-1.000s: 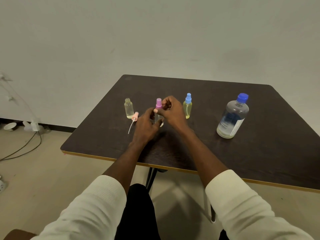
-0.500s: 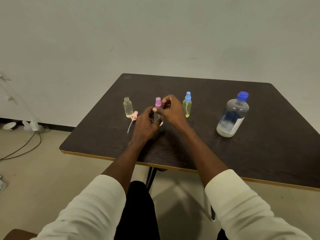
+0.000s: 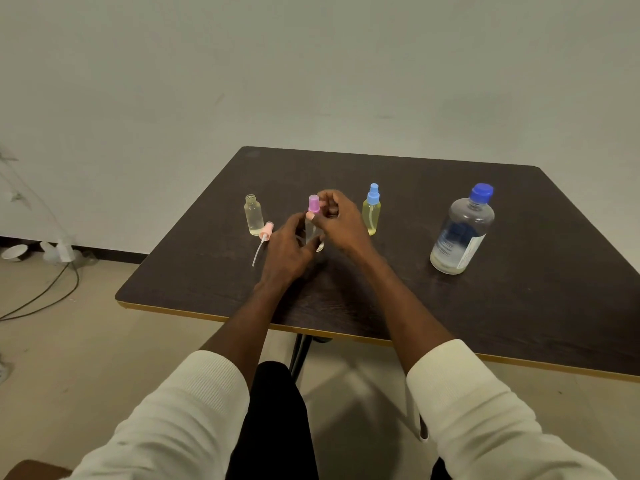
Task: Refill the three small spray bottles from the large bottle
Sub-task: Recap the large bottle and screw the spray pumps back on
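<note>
The middle spray bottle point(image 3: 314, 233) stands upright mid-surface, right between both hands: the left hand point(image 3: 289, 252) curls loosely round its clear body while the right hand point(image 3: 337, 218), just above, pinches the purple spray top point(image 3: 313, 204), so that top looks set to twist straight up off the neck.

Both hands point(image 3: 311, 237) grip the purple-capped spray bottle point(image 3: 314, 216)

A bare, plain room, its kind unclear: a dark wooden table point(image 3: 519, 306) against a blank white wall point(image 3: 311, 64), with cables point(image 3: 45, 299) on the floor left of the table.
</note>
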Demonstrator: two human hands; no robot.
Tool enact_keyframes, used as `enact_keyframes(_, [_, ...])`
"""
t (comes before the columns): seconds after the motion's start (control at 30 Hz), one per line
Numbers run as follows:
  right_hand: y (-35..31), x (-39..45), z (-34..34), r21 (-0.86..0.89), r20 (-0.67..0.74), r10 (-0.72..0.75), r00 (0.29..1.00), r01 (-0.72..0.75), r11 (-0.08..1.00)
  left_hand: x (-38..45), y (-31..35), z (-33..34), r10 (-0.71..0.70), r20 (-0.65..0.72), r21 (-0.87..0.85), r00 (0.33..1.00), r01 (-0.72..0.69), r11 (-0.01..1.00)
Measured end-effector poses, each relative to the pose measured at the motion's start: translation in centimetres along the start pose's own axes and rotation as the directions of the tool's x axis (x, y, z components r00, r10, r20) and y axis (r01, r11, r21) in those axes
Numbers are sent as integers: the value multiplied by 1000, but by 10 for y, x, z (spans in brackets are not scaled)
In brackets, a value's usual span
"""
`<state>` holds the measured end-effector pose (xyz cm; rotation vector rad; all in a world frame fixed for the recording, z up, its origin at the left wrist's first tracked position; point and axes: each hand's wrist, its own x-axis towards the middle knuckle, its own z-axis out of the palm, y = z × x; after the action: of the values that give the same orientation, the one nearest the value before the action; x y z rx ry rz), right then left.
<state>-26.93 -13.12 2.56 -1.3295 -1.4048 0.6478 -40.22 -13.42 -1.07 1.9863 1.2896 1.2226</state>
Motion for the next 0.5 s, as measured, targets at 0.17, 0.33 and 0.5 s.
enact_keyframes(0.17, [1,4,0,-47,5,12,1000,-11,999,0,1,-1,-3,8,-9,1000,3,1000])
enact_keyframes(0.33, [0,2,0,-2,-21,-6,1000,6,1000,0,0,-1,16,4,-7,1000,-16,1000])
enact_keyframes(0.5, [4,7,-1,-47,34,1,999,1,999,0,3,-2,10,19,-55,1000,-9,998])
